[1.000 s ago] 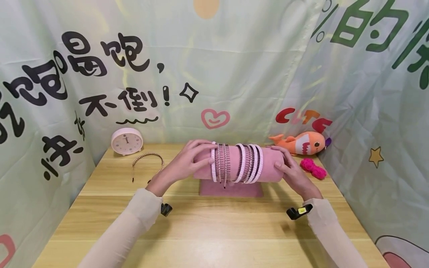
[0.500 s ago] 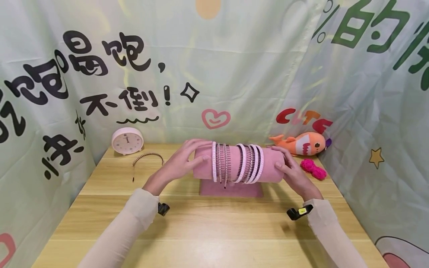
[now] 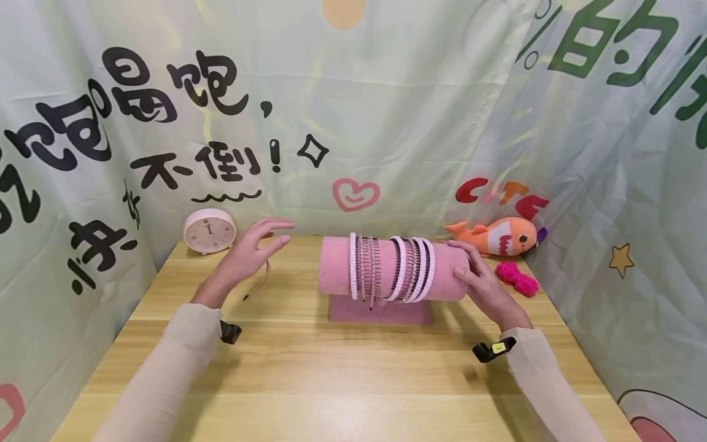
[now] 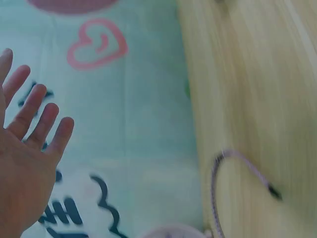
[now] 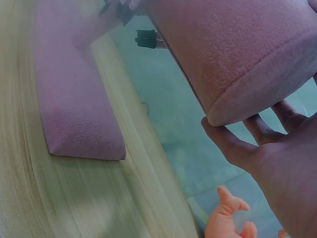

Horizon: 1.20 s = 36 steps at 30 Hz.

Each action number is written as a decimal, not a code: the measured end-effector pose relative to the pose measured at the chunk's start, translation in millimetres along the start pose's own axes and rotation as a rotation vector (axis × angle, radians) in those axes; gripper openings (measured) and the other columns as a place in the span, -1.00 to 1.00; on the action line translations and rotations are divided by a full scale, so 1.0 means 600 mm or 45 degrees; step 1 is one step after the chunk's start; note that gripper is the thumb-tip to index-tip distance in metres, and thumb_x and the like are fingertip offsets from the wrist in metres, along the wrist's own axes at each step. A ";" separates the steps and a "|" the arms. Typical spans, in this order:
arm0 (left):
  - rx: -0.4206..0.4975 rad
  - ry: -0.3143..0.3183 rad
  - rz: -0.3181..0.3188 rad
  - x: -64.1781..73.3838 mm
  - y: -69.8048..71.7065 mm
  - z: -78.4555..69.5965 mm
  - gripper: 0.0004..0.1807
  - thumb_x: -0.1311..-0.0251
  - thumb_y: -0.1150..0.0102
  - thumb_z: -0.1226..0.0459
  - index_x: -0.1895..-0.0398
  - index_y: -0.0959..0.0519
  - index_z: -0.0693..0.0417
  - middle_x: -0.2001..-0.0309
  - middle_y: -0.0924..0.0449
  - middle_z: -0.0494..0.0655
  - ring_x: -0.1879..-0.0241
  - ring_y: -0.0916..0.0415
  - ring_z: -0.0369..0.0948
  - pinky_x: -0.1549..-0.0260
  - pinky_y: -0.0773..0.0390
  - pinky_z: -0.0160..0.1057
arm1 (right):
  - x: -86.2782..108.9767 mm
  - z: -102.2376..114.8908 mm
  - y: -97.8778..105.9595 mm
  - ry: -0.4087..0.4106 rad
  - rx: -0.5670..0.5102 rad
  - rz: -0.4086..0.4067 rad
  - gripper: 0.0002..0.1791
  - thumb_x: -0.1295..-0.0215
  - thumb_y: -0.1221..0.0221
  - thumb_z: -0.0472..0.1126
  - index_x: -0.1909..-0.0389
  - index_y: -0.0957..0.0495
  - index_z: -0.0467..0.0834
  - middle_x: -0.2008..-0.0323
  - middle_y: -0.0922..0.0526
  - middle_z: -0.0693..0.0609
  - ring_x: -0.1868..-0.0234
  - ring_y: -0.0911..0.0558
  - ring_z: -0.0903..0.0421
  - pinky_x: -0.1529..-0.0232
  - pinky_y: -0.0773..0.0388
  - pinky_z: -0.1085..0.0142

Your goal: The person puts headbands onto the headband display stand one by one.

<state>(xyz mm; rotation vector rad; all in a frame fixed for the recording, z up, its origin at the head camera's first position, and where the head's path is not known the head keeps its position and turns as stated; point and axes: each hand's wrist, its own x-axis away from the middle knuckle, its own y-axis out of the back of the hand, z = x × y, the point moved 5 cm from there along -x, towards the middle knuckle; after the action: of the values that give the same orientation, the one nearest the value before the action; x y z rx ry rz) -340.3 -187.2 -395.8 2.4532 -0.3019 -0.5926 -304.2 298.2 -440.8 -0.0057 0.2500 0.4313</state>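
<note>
A pink plush-covered headband stand point(image 3: 337, 267) stands upright on the table, its roll lying crosswise on a flat base point(image 3: 381, 311). Several headbands point(image 3: 413, 270), some white and braided, others thin and toothed, are pushed onto the roll. My right hand point(image 3: 488, 291) grips the roll's right end, thumb in front and fingers behind; the right wrist view shows the fingers point(image 5: 233, 146) against that end. Left of the stand, my left hand point(image 3: 245, 255) is in the air with fingers apart, holding nothing. Below it a thin headband point(image 4: 214, 186) lies on the table, partly hidden by the hand in the head view.
A round pink clock point(image 3: 210, 231) stands at the back left. At the back right are an orange plush shark point(image 3: 505, 236) and a bright pink bow-shaped item point(image 3: 516, 279). Printed curtains point(image 3: 409, 123) hang around the table point(image 3: 342, 380).
My left hand has let go of the roll's left end and moved left, over the loose headband. The right hand and the stand have stayed put.
</note>
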 end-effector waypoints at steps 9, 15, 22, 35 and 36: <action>-0.071 0.107 -0.031 0.027 0.055 0.086 -0.59 -0.68 -0.12 0.13 -0.38 -0.61 0.16 -0.46 -0.52 0.19 -0.51 -0.39 0.16 -0.53 -0.34 0.35 | -0.001 0.001 -0.002 0.003 -0.017 0.002 -0.41 -0.74 0.07 -0.29 -0.66 -0.15 0.08 -0.54 -0.33 0.22 -0.41 -0.45 0.24 -0.29 -0.59 0.42; -0.125 0.229 -0.013 0.051 0.068 0.135 -0.55 -0.69 -0.10 0.15 -0.41 -0.57 0.25 -0.44 -0.52 0.28 -0.49 -0.38 0.24 -0.52 -0.32 0.40 | -0.001 0.002 -0.002 0.011 -0.019 0.009 -0.41 -0.74 0.07 -0.30 -0.67 -0.15 0.07 -0.54 -0.34 0.22 -0.40 -0.45 0.24 -0.28 -0.60 0.41; -0.194 0.335 0.027 0.079 0.071 0.181 -0.53 -0.69 -0.10 0.17 -0.45 -0.53 0.28 -0.53 -0.39 0.38 -0.56 -0.24 0.35 -0.52 -0.25 0.48 | -0.002 0.000 -0.001 -0.020 -0.013 -0.007 -0.41 -0.74 0.05 -0.26 -0.66 -0.16 0.13 -0.52 -0.32 0.22 -0.39 -0.45 0.24 -0.28 -0.60 0.42; -0.369 0.405 0.100 0.097 0.067 0.244 -0.45 -0.68 -0.11 0.16 -0.51 -0.45 0.36 -0.60 -0.22 0.50 -0.60 -0.08 0.48 -0.56 -0.03 0.54 | -0.003 0.001 -0.001 0.019 -0.029 0.007 -0.41 -0.74 0.06 -0.30 -0.66 -0.16 0.08 -0.55 -0.33 0.21 -0.43 -0.43 0.23 -0.31 -0.59 0.41; -0.378 0.411 0.101 0.098 0.066 0.247 -0.44 -0.68 -0.11 0.16 -0.52 -0.44 0.37 -0.60 -0.21 0.51 -0.60 -0.07 0.49 -0.56 -0.02 0.54 | -0.003 0.001 -0.002 0.023 -0.029 0.008 -0.41 -0.74 0.07 -0.31 -0.66 -0.17 0.07 -0.55 -0.33 0.20 -0.43 -0.44 0.23 -0.31 -0.59 0.41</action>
<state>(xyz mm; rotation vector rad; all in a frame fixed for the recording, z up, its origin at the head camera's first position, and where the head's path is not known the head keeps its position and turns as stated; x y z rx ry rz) -362.5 -312.2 -499.8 2.1924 -0.1658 -0.1848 -305.1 296.7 -439.9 -0.0316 0.2632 0.4404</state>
